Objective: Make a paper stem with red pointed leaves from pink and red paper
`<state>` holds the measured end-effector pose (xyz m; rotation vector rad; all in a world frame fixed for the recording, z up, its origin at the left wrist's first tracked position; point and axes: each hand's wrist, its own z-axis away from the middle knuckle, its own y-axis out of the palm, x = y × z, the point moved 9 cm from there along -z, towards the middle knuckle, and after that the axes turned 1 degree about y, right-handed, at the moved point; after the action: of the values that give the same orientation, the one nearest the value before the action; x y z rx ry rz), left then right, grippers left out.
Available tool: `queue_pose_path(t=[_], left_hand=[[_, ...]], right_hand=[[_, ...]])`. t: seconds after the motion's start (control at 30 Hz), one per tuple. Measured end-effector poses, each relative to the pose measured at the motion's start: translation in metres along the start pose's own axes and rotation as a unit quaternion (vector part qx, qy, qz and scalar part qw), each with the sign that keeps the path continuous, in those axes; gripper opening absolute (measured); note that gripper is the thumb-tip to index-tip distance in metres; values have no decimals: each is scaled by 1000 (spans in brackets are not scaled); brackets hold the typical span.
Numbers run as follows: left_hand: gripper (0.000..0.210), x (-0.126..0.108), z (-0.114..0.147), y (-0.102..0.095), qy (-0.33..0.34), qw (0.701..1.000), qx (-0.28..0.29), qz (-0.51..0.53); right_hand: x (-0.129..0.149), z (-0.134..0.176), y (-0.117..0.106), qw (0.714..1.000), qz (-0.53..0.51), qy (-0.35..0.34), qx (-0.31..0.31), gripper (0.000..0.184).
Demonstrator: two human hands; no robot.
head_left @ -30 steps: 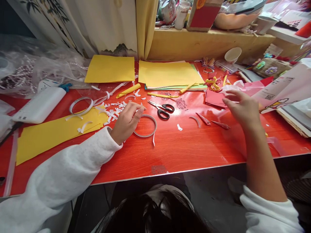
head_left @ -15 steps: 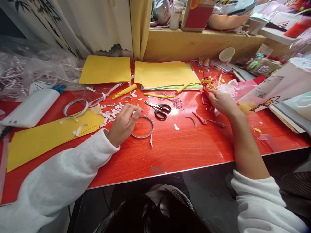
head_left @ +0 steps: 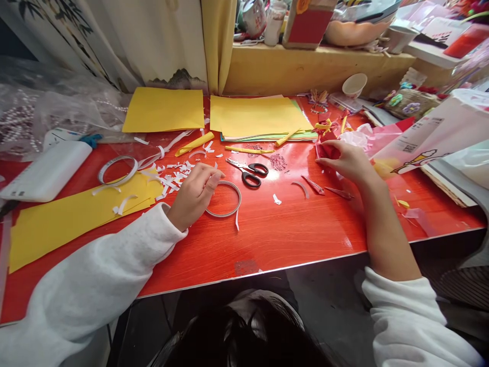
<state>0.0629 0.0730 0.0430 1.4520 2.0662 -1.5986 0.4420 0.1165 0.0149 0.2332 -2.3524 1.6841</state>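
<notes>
Glossy red table [head_left: 275,229] under a crowded ledge [head_left: 267,58]

The right hand [head_left: 346,159] arches at the red paper pieces [head_left: 324,150] toward the table's right, thumb and fingers apart around them; whether it grips any, I cannot tell. If the pieces cling together, several might lift at once, and a hard pinch could crease them. The left hand [head_left: 195,196] curls loosely by the tape roll [head_left: 240,199], overlapping its edge in this view; contact, or anything held, cannot be made out. A nudge there might slide the roll against the black-handled scissors [head_left: 250,172], and white scraps [head_left: 173,178] nearby could stick to bared adhesive. Yellow sheets [head_left: 260,117] lie along the table's back, near a pale curtain [head_left: 153,41]. A drink can [head_left: 254,19] and a peach-coloured bowl [head_left: 355,33] stand on the ledge.
</notes>
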Motion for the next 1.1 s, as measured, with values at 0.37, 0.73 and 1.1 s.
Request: queue_pose_path(t=[0.37,0.73,1.1], left_hand=[[34,0,1,1,-1,1000,9,-7],[33,-1,1,1,9,1000,9,-3],[33,-2,1,2,12,1000,11,-3]], right_hand=[[-11,3,-1,998,-56,12,0,36],[-11,4,-2,997,-75,16,14,36],[-6,7,-3,996,-69,11,47,44]])
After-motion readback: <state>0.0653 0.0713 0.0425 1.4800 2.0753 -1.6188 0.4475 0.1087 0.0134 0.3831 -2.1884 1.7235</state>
